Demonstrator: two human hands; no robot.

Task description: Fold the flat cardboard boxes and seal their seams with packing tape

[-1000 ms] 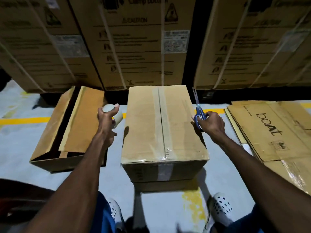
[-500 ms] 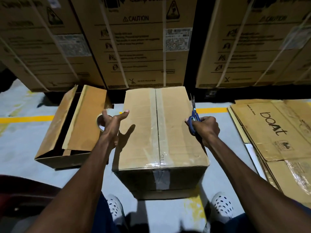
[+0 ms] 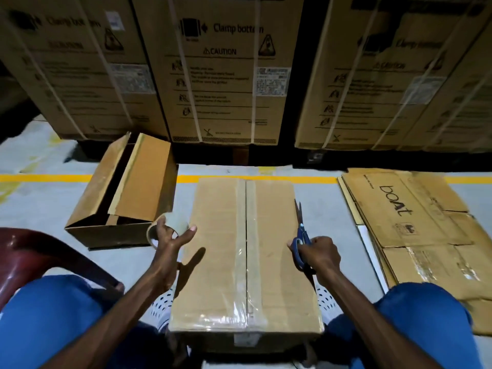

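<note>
A closed cardboard box (image 3: 221,257) stands on the floor between my knees, with clear tape along its centre seam and over the near edge. My left hand (image 3: 170,238) holds a roll of packing tape (image 3: 170,225) just off the box's left side. My right hand (image 3: 316,253) grips blue-handled scissors (image 3: 300,230) at the box's right edge, blades pointing away from me. A second box (image 3: 127,193) lies on its side to the left with its flaps open. Flat cardboard sheets (image 3: 415,230), one printed "boAt", are stacked on the right.
Large strapped cartons (image 3: 221,75) form a wall straight ahead, behind a yellow floor line (image 3: 45,178). A dark red plastic chair (image 3: 29,257) is at my left. My white perforated shoes (image 3: 162,304) rest beside the taped box.
The taped box has come nearer to me, between my knees. Both hands drew back with it, still holding the tape roll and scissors. The view has tilted downward.
</note>
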